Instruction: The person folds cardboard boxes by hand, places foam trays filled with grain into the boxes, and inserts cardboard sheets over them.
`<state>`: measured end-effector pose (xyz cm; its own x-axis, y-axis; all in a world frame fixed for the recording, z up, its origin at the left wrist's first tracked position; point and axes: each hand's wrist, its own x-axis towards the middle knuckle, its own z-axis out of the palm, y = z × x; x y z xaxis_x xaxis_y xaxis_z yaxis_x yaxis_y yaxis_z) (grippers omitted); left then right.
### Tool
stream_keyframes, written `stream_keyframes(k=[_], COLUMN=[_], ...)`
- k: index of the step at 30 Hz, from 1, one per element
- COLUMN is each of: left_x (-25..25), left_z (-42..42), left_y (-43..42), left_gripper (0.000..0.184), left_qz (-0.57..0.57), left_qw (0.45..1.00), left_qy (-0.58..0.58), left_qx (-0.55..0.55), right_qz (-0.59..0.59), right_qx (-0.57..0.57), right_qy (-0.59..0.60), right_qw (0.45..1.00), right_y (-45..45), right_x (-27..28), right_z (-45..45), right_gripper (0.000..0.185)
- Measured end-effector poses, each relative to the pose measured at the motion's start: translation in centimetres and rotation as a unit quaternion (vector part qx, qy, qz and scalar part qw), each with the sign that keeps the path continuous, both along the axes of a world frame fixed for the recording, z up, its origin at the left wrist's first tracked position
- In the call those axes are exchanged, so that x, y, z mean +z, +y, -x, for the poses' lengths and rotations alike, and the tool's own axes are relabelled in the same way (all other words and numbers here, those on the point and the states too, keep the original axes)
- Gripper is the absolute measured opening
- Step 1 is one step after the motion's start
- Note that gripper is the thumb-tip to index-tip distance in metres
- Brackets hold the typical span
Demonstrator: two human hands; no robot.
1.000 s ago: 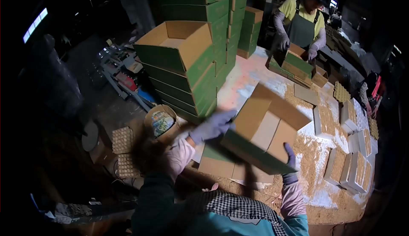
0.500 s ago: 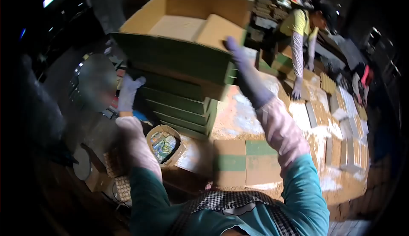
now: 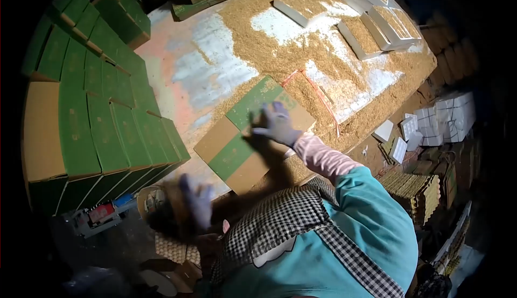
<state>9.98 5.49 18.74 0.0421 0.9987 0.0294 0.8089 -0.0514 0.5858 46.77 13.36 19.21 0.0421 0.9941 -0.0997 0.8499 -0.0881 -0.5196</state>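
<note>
A flat green and brown cardboard piece lies on the table in front of me, with bits of sawdust on its upper part. Over its right half is my gloved right hand, fingers apart and holding nothing; whether it touches the cardboard I cannot tell. My gloved left hand is off the near left edge of the table, blurred, with its fingers spread and nothing in it. Stacks of green cardboard boxes stand at the left.
Sawdust covers much of the table. White trays filled with sawdust sit at the far right. A round container and egg trays are at the lower left, stacked trays at the lower right.
The open box that both my hands carried to the stack is out of them. My hands have come down and back, the right one over the flat cardboard. My view has turned right and down.
</note>
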Motion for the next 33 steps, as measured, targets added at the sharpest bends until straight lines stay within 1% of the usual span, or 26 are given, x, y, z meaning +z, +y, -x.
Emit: stream_keyframes(k=[1,2,3,4,5,6,7,8,9,12,13,14,16,17,18,20,22,23,24,25,26,27,28,30,32,33], left_x=[-3.6,-11.7,-15.8,-19.4,-20.1,-18.4,-14.6,-10.4,-6.8,-0.7,1.0,2.6,6.4,8.8,12.4,16.9,11.5,10.3,10.0,14.8,14.6,14.1,14.0,14.8,13.9,13.7], left_z=[-3.2,-3.6,-5.6,-7.4,-9.5,-10.3,-10.5,-10.6,-11.3,-11.2,-11.2,-11.3,-11.3,-11.7,-14.7,-16.3,-13.6,-13.4,-13.2,-18.4,-18.7,-18.5,-18.3,-18.0,-16.7,-16.0], left_y=[-2.1,-4.0,-4.8,-6.3,-6.6,-6.0,-5.4,-5.3,-4.3,-3.5,-3.0,-2.1,0.0,1.2,2.7,4.3,5.1,5.4,6.0,5.4,5.1,5.0,4.9,5.0,5.5,5.9], left_gripper=[0.090,0.099,0.107,0.107,0.108,0.108,0.098,0.088,0.067,0.061,0.058,0.055,0.044,0.037,0.048,0.046,0.043,0.040,0.036,0.031,0.031,0.032,0.033,0.035,0.037,0.037], left_qz=[0.096,0.034,-0.025,-0.078,-0.122,-0.126,-0.019,0.090,0.095,0.093,0.090,0.085,-0.040,-0.160,0.077,0.266,0.144,0.062,-0.021,0.103,0.100,0.105,0.109,0.098,0.139,0.162], left_qw=[0.990,0.982,0.940,0.984,0.809,0.809,0.933,0.988,0.988,0.993,0.994,0.995,0.986,0.940,0.991,0.956,0.978,0.969,0.940,0.973,0.974,0.969,0.960,0.961,0.979,0.977], left_qy=[0.018,-0.153,-0.312,0.148,0.575,0.574,0.359,0.117,0.094,0.060,0.039,0.016,0.126,0.258,-0.090,-0.125,-0.010,0.076,0.161,-0.037,-0.037,0.030,0.096,0.113,-0.008,0.002], left_qx=[-0.104,-0.109,-0.138,-0.067,0.021,0.020,-0.011,-0.038,-0.082,-0.050,-0.045,-0.045,-0.102,-0.154,0.063,0.020,-0.149,-0.227,-0.301,-0.201,-0.199,-0.223,-0.240,-0.231,-0.152,-0.138], right_qz=[0.046,0.048,0.031,-0.025,-0.009,0.004,-0.029,0.003,0.005,-0.040,-0.069,-0.075,-0.067,-0.112,-0.156,-0.150,-0.079,-0.028,-0.035,-0.078,-0.119,-0.172,-0.135,-0.130,-0.084,-0.064], right_qx=[-0.088,-0.106,-0.046,0.010,0.003,0.001,-0.014,-0.028,-0.034,-0.004,0.002,0.002,-0.036,-0.012,0.007,-0.006,0.060,0.005,-0.003,-0.072,-0.135,-0.194,-0.194,-0.140,-0.073,0.001], right_qy=[-0.087,-0.113,-0.080,-0.116,-0.097,-0.080,-0.051,-0.027,0.001,0.111,0.105,0.106,0.308,0.260,0.210,0.241,0.318,0.304,0.305,0.230,0.152,0.190,0.221,0.266,0.253,0.314], right_qw=[0.991,0.987,0.995,0.993,0.995,0.997,0.998,0.999,0.999,0.993,0.992,0.992,0.948,0.959,0.965,0.959,0.943,0.952,0.952,0.967,0.972,0.947,0.946,0.945,0.961,0.947], right_y=[-2.9,-5.2,-6.7,-8.3,-8.9,-9.1,-9.4,-9.3,-9.0,-7.7,-7.0,-6.0,-3.3,-1.5,0.3,3.5,6.3,6.7,6.8,6.7,6.7,6.8,6.5,5.4,4.0,3.8], right_x=[-2.7,-5.4,-7.4,-9.8,-9.4,-9.1,-9.2,-8.5,-7.6,-4.4,-2.0,0.7,6.4,8.6,10.5,13.4,13.8,13.2,12.6,11.9,10.9,8.8,8.7,9.3,10.9,11.1], right_z=[-3.7,-6.8,-9.8,-11.7,-11.8,-12.0,-12.4,-13.1,-14.1,-17.9,-18.7,-19.3,-19.6,-19.8,-20.2,-20.9,-22.0,-21.2,-20.4,-19.5,-18.5,-18.0,-18.7,-20.2,-21.1,-21.8], right_gripper=[0.114,0.122,0.125,0.125,0.126,0.127,0.124,0.121,0.119,0.110,0.096,0.096,0.079,0.073,0.066,0.057,0.061,0.075,0.075,0.082,0.088,0.094,0.092,0.086,0.074,0.070])
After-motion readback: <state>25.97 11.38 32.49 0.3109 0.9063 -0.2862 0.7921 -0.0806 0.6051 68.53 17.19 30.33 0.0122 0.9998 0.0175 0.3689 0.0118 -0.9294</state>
